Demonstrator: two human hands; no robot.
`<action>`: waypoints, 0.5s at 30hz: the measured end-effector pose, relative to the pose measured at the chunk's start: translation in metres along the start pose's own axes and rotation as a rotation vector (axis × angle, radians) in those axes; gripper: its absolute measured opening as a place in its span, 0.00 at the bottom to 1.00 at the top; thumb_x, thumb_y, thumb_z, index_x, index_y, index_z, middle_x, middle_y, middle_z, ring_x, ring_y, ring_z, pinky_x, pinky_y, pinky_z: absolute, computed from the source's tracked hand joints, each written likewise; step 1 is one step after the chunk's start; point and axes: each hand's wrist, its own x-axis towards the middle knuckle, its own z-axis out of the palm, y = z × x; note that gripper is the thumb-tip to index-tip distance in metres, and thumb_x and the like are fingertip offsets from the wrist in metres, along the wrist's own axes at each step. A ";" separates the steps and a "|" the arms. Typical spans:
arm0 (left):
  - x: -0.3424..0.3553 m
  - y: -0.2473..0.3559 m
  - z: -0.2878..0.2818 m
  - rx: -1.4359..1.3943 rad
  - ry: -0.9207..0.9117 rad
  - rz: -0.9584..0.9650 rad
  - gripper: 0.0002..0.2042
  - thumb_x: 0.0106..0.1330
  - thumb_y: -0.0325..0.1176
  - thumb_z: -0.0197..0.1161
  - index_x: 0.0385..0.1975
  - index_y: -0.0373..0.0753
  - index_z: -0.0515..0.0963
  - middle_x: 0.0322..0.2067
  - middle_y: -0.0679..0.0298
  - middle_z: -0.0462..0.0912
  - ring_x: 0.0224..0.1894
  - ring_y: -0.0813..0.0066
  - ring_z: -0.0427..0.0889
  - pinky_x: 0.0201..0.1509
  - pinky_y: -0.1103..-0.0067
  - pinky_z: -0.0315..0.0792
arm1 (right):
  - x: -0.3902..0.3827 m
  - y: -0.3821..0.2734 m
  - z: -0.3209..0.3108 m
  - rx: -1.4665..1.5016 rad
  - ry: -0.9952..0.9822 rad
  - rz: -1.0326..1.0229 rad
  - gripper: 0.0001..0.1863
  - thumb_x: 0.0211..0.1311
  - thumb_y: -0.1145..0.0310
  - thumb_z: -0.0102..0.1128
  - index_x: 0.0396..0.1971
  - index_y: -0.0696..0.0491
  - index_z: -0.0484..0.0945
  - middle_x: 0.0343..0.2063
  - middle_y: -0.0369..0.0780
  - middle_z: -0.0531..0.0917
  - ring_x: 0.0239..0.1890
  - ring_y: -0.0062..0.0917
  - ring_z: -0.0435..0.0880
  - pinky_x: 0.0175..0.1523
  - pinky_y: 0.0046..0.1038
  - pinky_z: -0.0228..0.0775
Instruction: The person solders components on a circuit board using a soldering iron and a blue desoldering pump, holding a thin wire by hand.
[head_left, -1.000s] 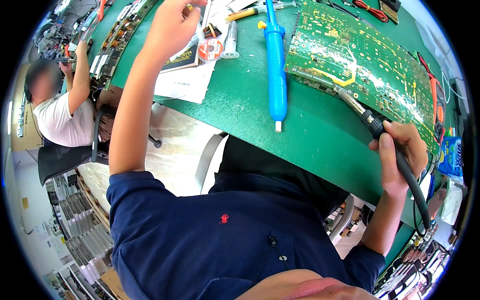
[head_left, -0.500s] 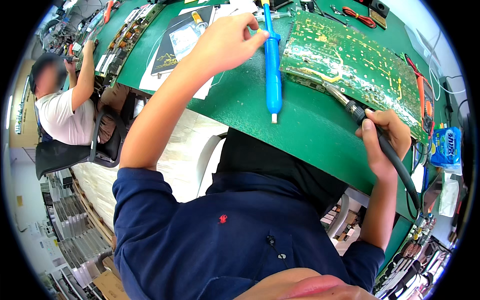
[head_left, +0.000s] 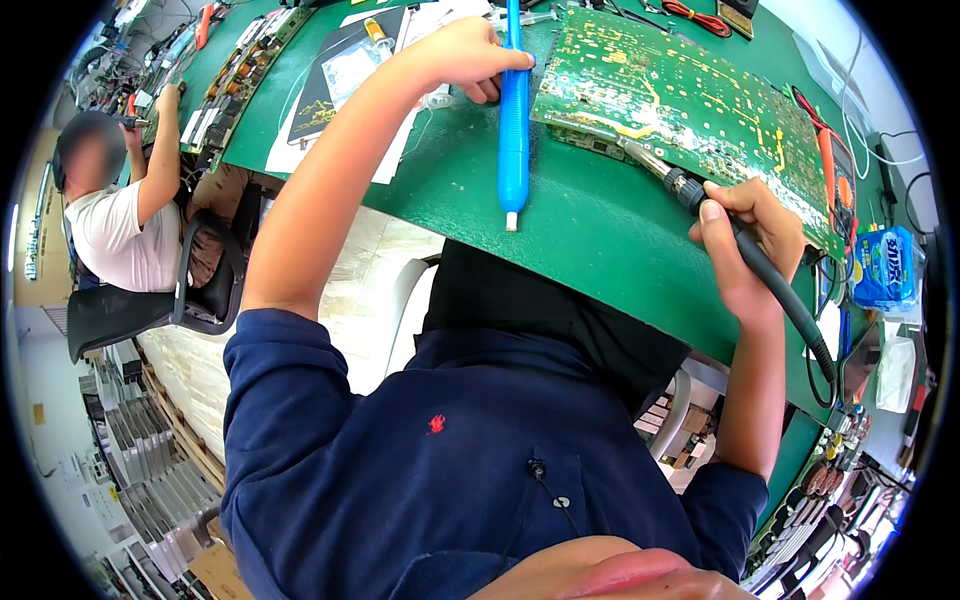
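Note:
My left hand is closed at the upper part of a blue solder sucker, with the thumb across its barrel. The white nozzle of the sucker points toward me, over the green table. My right hand grips a soldering iron by its dark handle, and a cable trails down from it. The metal tip of the iron meets the near left edge of a large green circuit board. That board lies solder side up, with parts showing beneath its near edge.
A person sits at the left beside a long board of components. Papers and a black folder lie left of the sucker. Right of the board are a multimeter and a blue plastic pack. Red leads lie behind.
The sucker, circuit board and iron all sit slightly further left and up in view. My left hand has shifted down along the sucker, its fingers now curled beside the barrel.

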 end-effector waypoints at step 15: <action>-0.077 0.020 0.008 -1.372 0.419 0.560 0.11 0.66 0.41 0.55 0.37 0.39 0.70 0.26 0.69 0.72 0.31 0.76 0.74 0.40 0.76 0.72 | -0.001 0.004 -0.002 0.003 -0.017 0.051 0.03 0.53 0.78 0.57 0.27 0.62 0.76 0.13 0.37 0.78 0.16 0.11 0.73 0.22 0.14 0.61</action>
